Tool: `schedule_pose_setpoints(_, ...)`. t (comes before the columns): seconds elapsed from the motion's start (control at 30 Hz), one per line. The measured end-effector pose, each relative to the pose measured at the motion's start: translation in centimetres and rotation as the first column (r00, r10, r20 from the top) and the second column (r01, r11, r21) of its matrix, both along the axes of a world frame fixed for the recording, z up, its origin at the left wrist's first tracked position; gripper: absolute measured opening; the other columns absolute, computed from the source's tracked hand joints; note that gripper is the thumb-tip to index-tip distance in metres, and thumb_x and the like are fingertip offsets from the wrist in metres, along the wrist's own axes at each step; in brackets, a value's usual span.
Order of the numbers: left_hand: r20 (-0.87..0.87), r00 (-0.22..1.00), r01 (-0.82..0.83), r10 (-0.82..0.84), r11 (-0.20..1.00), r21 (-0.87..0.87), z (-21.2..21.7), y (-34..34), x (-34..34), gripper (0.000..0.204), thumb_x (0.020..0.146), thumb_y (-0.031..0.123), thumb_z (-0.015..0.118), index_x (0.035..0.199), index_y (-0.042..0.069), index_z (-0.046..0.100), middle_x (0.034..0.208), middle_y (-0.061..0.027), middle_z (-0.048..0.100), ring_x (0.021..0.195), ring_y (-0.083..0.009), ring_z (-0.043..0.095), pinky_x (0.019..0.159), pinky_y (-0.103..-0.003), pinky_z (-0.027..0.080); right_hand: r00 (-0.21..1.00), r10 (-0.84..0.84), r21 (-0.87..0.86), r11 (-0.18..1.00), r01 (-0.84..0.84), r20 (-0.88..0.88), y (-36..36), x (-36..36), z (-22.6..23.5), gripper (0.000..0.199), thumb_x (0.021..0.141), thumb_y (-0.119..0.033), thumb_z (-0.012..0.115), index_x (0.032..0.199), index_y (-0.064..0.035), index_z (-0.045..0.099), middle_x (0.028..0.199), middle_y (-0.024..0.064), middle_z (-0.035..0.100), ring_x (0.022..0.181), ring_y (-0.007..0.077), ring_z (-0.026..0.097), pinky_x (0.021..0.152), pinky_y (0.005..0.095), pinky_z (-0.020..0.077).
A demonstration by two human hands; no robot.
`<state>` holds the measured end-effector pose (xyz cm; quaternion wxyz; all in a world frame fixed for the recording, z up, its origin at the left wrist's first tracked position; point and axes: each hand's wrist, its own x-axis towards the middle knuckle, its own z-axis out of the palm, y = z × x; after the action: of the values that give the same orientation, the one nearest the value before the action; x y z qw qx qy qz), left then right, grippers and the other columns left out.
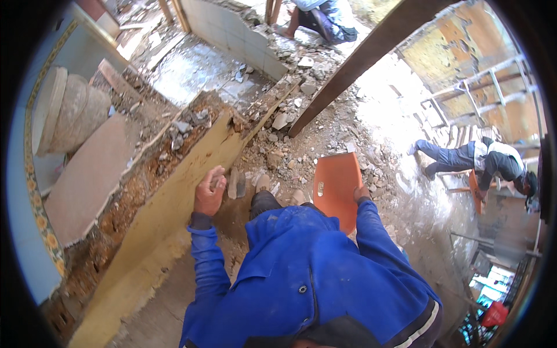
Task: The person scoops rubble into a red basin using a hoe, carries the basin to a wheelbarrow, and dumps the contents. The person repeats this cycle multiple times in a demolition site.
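Note:
My right hand [362,193] is closed on the right edge of a curved orange plastic panel [336,191] with a small slot in it, like a chair seat shell. The panel is tilted, its far end over the rubble [290,153]. My left hand [209,192] is raised beside the broken low yellow wall [174,200], its fingers partly stretched and nothing in them. Whether that hand touches the wall, I cannot tell. A flat block-like piece [234,183] stands near its fingers. My shoes [263,183] show just beyond my blue jacket.
A brown beam [354,66] slants across ahead. On the right, a bent-over person [502,162] holds another orange panel [477,191], below a ladder [481,87]. Another person [328,20] is at the top. A dusty bucket [78,110] lies tipped at the left.

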<state>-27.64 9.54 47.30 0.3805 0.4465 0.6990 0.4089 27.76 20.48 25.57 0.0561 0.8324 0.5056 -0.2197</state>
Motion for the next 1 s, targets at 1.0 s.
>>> schedule_pose_setpoints(1.0, -0.289, 0.953, -0.248, 0.091, 0.781, -0.573, -39.8, -5.6, 0.9, 0.067, 0.070, 0.037, 0.064, 0.124, 0.007, 0.039, 0.114, -0.0243, 0.051, 0.106, -0.0368, 0.050, 0.090, -0.039, 0.040, 0.732, -0.681, -0.343, 0.687, 0.641, 0.003, -25.2, 4.4, 3.5, 0.034, 0.082, -0.027, 0.051, 0.104, 0.0001, 0.050, 0.088, 0.0142, 0.061, 0.072, 0.0259, 0.062, 0.057, 0.0364, 0.0491)
